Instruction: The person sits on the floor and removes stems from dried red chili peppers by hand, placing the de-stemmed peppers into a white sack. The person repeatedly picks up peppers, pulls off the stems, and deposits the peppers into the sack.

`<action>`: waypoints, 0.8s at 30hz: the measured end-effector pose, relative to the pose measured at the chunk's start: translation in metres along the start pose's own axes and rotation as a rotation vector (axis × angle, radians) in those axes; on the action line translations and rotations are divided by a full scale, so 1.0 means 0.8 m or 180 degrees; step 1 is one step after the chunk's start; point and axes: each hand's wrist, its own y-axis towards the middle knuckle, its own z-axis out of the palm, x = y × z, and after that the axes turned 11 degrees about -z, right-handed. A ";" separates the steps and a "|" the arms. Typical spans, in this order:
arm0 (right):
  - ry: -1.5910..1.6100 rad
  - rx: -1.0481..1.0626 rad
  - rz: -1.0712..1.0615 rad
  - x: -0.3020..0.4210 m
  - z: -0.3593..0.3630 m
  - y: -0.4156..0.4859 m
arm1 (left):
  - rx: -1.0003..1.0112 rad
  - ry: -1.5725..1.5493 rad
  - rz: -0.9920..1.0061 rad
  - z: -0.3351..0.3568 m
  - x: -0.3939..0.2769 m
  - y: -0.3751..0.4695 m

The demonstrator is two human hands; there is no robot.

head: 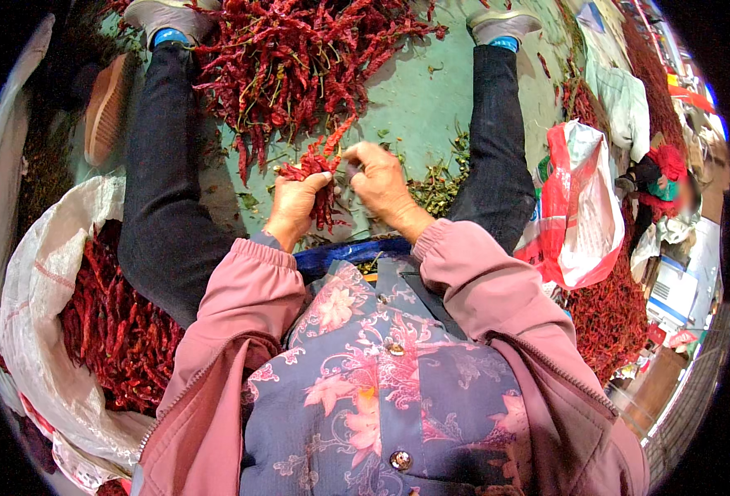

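Observation:
My left hand [297, 201] is closed around a bunch of dried red chili peppers [315, 162], its thumb across them; some tips hang below the fist. Just right of it, my right hand [380, 180] is curled with thumb and index finger close together, beside a brighter chili that sticks up from the bunch. Whether those fingertips pinch anything cannot be told. Beyond both hands, a big heap of dried red chilies [290, 68] lies on a green floor sheet [427, 93]. Green stems and leaf scraps [439, 186] are piled near my right knee.
At the left stands an open white woven sack [42, 266] of red chilies [123, 322]. An orange-brown shoe sole [106, 111] lies beyond it. On the right are a red and white plastic bag [560, 211], more chilies [607, 322] and a person in red [666, 180]. My legs flank the heap.

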 end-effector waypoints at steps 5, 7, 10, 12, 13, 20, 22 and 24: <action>-0.0980 0.0956 -0.0725 -0.012 -0.017 0.041 | 0.0368 0.0692 0.0094 -0.011 0.004 0.006; -0.1396 0.1731 -0.0599 -0.012 -0.024 0.056 | 0.0449 0.0885 -0.0038 -0.009 -0.001 0.002; -0.1699 0.1889 -0.0852 -0.023 -0.034 0.062 | 0.0623 0.1039 -0.0241 -0.009 -0.003 -0.001; -0.1827 0.1802 -0.0670 -0.035 -0.043 0.062 | 0.0462 0.0913 -0.0062 0.001 -0.004 -0.005; -0.1893 0.1757 -0.0585 -0.038 -0.047 0.061 | 0.0381 0.0848 0.0034 0.005 -0.005 -0.007; 0.1134 0.0782 0.1635 -0.021 -0.043 0.025 | -0.0023 0.0077 0.0248 0.003 -0.002 -0.003; 0.2178 0.0379 0.2280 -0.003 -0.028 0.011 | 0.0143 -0.0130 0.0097 -0.001 -0.001 -0.007; 0.2669 0.0054 0.2465 0.000 -0.007 0.002 | 0.0260 -0.0223 -0.0160 -0.002 -0.001 -0.012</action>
